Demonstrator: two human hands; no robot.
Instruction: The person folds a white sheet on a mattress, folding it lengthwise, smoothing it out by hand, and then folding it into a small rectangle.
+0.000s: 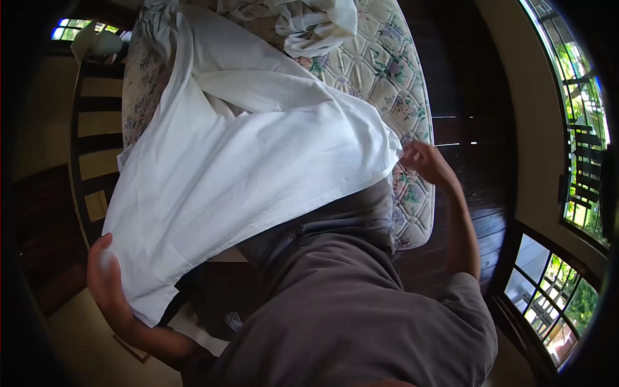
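Note:
A large white sheet (258,148) spreads in loose folds over the floral mattress (380,71) and across my lap. At the right, my right hand (422,160) pinches the sheet's corner between its fingertips. My left hand (106,274) is at the lower left, against the sheet's left edge; its fingers point up and look a little blurred, and whether they grip the cloth is not clear. The near hem runs diagonally between both hands. More bunched white cloth (319,29) lies on the mattress at the top.
A dark slatted bed frame (84,145) stands along the left, with a pale round object (103,44) above it. Dark wooden floor (471,148) lies right of the mattress. Barred windows (548,290) are in the right wall.

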